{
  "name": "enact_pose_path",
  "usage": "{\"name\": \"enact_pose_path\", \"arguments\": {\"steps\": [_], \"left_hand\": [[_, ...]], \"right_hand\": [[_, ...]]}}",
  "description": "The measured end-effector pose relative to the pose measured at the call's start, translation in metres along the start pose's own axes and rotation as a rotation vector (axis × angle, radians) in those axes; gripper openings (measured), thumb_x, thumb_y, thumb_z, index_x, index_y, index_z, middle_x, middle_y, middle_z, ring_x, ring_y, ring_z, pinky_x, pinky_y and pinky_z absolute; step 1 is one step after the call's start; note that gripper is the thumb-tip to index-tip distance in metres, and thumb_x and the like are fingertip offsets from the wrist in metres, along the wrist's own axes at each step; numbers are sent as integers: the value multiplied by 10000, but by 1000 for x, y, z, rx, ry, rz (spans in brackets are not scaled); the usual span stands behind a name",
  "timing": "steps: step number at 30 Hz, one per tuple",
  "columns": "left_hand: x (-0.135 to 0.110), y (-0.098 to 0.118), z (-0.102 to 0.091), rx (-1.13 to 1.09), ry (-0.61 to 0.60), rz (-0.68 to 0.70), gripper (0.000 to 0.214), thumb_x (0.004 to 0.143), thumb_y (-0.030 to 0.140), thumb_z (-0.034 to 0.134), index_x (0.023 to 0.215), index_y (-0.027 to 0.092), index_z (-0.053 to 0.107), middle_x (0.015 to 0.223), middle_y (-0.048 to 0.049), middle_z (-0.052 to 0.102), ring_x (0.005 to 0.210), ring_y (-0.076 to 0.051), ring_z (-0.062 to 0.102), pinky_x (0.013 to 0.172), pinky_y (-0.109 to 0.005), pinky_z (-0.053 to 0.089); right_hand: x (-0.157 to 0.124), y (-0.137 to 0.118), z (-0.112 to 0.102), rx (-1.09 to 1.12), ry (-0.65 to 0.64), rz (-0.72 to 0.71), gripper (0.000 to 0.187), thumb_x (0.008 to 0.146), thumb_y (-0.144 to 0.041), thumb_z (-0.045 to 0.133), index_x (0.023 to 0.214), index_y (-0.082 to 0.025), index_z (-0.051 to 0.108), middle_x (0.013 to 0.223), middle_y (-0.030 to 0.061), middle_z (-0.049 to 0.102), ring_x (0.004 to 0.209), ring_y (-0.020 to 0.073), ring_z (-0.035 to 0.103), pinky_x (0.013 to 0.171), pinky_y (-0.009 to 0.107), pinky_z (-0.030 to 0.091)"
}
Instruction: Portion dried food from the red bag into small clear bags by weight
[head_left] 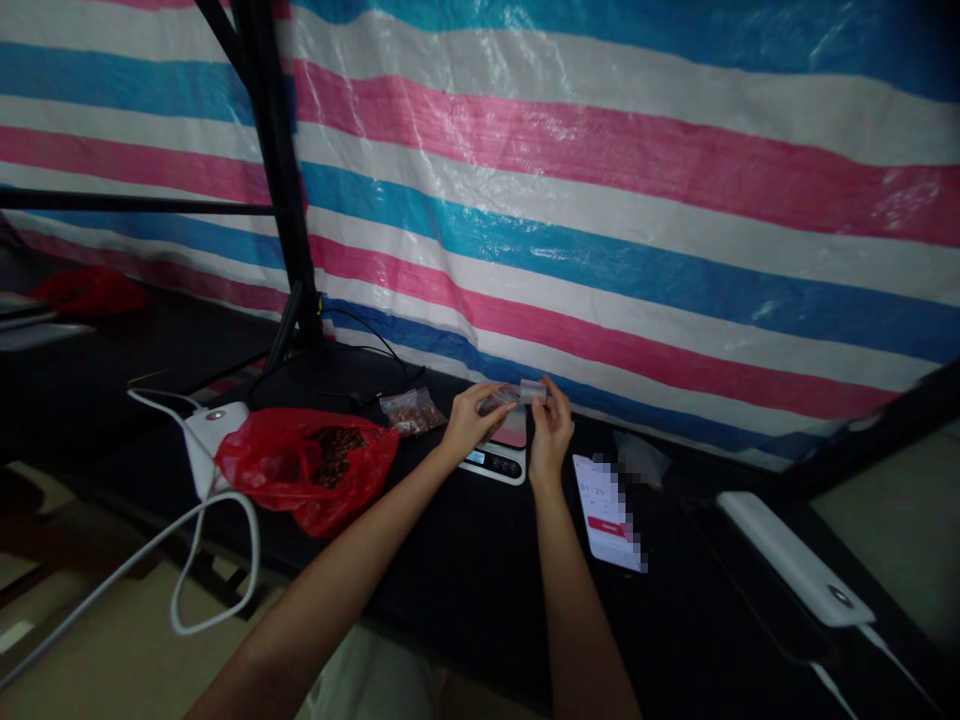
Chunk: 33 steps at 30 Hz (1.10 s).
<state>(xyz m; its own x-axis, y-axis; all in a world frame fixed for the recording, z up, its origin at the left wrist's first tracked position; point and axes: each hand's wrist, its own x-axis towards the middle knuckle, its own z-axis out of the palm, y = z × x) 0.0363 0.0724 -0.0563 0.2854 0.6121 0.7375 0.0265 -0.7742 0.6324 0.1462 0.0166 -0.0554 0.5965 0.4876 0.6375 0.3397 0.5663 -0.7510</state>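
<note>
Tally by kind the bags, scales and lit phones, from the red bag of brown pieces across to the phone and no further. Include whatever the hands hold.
Red bags: 1, the red bag
Clear bags: 2, the filled clear bag and the held clear bag
Scales: 1, the white scale
Lit phones: 1, the phone
Total: 5

The left hand [478, 420] partly hides the scale [491, 464], and the phone [600, 510] is partly pixelated.
</note>
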Motion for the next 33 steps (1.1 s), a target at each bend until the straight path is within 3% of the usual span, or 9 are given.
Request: {"name": "enact_pose_path", "arguments": {"steps": [5,9,12,15,20,24,27,30,33], "left_hand": [[19,-11,-8,143,35,53,304,784,364,530,1005,164,590,931,-64,625,882,-168,570,815,-288,429],[37,-28,-2,274,-246,115,332,765,386,545,990,148,598,903,-71,623,852,-184,575,792,-301,434],[39,-41,11,292,-462,35,371,742,398,564,1005,138,599,915,-75,636,828,-193,584,763,-305,446],[35,-48,23,223,-520,-70,455,719,392,588,1089,131,552,1023,-88,618,904,-201,574,802,-308,441],[29,-44,14,157,-392,-33,530,707,388,607,1165,154,481,1139,-98,555,1034,-210,516,902,-336,390],[16,-33,-15,139,-76,-23,318,813,310,484,1106,189,502,1077,-61,567,985,-170,523,881,-323,398],[0,-27,-39,201,115,-42,224,817,247,473,1025,184,528,970,-46,578,878,-154,536,796,-299,427],[-12,-22,-53,279,201,-29,149,787,216,513,928,186,553,909,-35,568,849,-154,527,729,-277,434],[-15,-21,-56,339,221,-3,65,772,192,528,812,189,579,894,-32,559,889,-161,513,738,-279,429]], "right_hand": [[7,13,-10,17,128,63,403,730,-351,549,1089,-169,540,1146,90,535,976,187,533,841,337,414],[10,24,-17,-5,235,134,420,696,-373,571,1051,-150,536,1114,100,546,913,181,559,819,339,425],[10,34,-20,1,281,180,417,667,-372,591,1002,-135,523,1061,109,566,876,179,575,809,349,432],[9,44,-22,55,300,224,404,621,-364,624,934,-140,499,1006,102,580,849,176,586,796,351,445],[9,55,-22,90,296,263,369,593,-363,641,853,-172,461,980,79,586,846,166,589,806,351,450],[8,56,-22,75,291,258,361,609,-353,642,867,-167,471,1007,95,581,896,173,580,840,356,435],[6,54,-24,67,271,221,471,654,-353,611,1059,-166,458,1040,100,569,945,176,568,860,356,420],[5,51,-26,49,235,200,587,705,-364,556,1235,-200,363,1080,92,552,965,177,561,838,350,428],[4,51,-26,-12,208,190,525,728,-375,515,1218,-214,416,1165,91,508,988,186,543,796,329,443]]}}
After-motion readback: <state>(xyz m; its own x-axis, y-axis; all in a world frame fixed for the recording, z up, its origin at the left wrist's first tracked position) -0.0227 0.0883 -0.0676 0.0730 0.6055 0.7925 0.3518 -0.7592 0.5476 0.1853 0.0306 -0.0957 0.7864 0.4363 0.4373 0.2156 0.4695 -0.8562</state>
